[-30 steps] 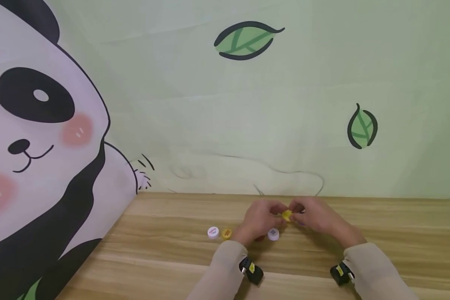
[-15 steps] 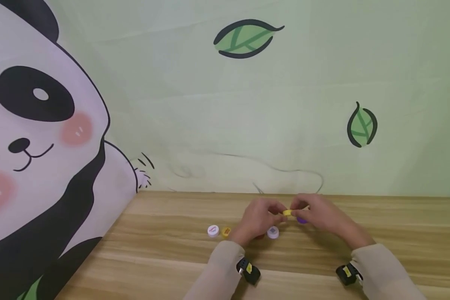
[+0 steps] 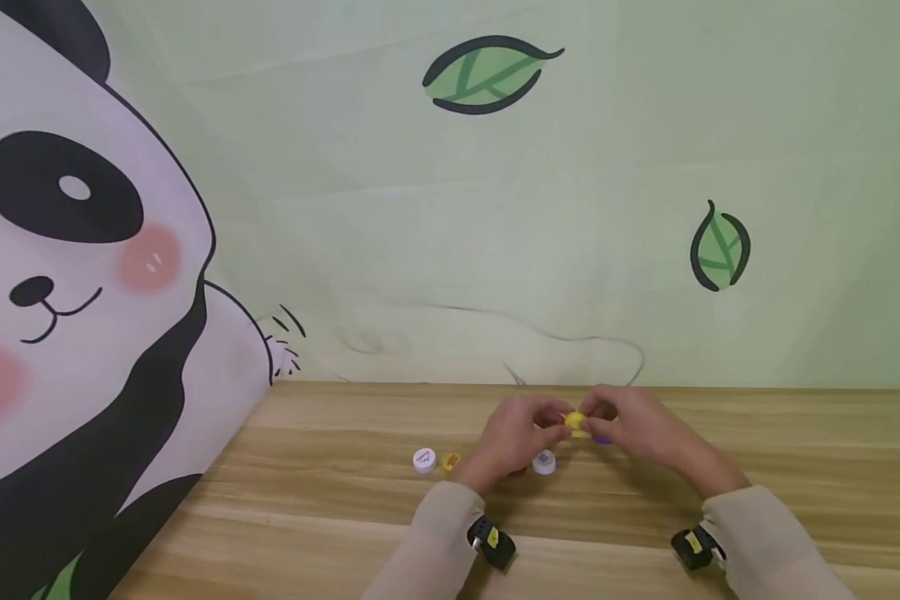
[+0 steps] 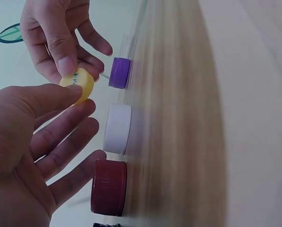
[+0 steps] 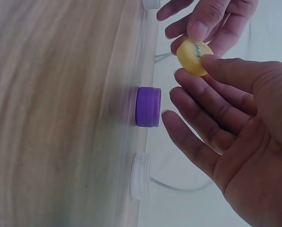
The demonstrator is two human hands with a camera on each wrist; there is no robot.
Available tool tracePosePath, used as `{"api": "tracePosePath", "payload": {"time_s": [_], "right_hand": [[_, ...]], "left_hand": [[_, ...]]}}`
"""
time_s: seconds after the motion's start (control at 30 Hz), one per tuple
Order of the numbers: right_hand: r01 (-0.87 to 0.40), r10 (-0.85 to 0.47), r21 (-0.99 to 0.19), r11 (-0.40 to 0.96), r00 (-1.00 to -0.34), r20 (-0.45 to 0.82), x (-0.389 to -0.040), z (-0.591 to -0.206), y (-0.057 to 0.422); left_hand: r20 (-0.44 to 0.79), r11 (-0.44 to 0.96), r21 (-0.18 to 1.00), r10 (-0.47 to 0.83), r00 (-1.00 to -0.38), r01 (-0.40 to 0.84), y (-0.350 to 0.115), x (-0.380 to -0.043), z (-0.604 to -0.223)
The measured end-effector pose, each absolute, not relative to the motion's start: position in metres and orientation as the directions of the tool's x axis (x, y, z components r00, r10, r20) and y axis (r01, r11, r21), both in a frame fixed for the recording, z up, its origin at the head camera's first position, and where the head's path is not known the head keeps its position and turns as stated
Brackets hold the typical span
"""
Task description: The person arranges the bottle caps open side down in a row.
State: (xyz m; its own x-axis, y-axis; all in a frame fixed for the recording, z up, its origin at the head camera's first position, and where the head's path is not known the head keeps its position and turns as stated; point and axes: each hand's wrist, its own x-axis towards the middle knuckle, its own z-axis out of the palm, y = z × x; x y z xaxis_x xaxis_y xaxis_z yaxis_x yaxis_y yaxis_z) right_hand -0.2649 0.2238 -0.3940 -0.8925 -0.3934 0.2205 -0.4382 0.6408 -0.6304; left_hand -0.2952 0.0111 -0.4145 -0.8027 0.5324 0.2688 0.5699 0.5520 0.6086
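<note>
Yellow cap (image 5: pixel 189 59), raised near the purple cap (image 5: pixel 148 107), is pinched by left hand (image 3: pixel 512 437) and right hand (image 3: pixel 640 427) together, remaining fingers loosely extended; step judged to be turning or examining it; next move probably calls for steady fingertip control from both.

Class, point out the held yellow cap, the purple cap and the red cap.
Yellow cap (image 5: pixel 192 57), right wrist view: surface beside the marking.
Purple cap (image 5: pixel 148 107), right wrist view: on its ribbed side.
Red cap (image 4: pixel 109 188), left wrist view: on its ribbed side.
</note>
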Motion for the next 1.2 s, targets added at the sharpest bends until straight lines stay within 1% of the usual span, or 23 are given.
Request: {"api": "tracePosePath", "payload": {"time_s": [0.23, 0.47, 0.63, 0.77, 1.03, 1.2], "right_hand": [[-0.426, -0.386, -0.666, 0.613, -0.896, 0.218, -0.263, -0.3929, 0.2231], [-0.394, -0.396, -0.71, 0.584, -0.901, 0.175, -0.2612, -0.3895, 0.2228], [-0.409, -0.422, -0.713, 0.569, -0.89, 0.174, -0.2601, -0.3874, 0.2247], [-0.423, -0.451, -0.703, 0.572, -0.878, 0.162, -0.2605, -0.3867, 0.2249], [-0.452, -0.497, -0.69, 0.565, -0.854, 0.152, -0.2592, -0.3877, 0.2246], [-0.457, -0.527, -0.697, 0.552, -0.839, 0.133, -0.2585, -0.3899, 0.2257]], "left_hand": [[0.286, 0.553, 0.593, 0.536, -0.795, 0.586, 0.0098, -0.2931, -0.4132], [0.31, 0.542, 0.584, 0.539, -0.783, 0.604, 0.0082, -0.2917, -0.4116], [0.314, 0.533, 0.585, 0.547, -0.776, 0.612, 0.0086, -0.2923, -0.4112], [0.298, 0.538, 0.586, 0.552, -0.779, 0.606, 0.0086, -0.2928, -0.4103], [0.248, 0.519, 0.624, 0.577, -0.778, 0.584, 0.0055, -0.293, -0.4134], [0.208, 0.538, 0.614, 0.595, -0.776, 0.577, 0.0038, -0.2923, -0.4133]]}}
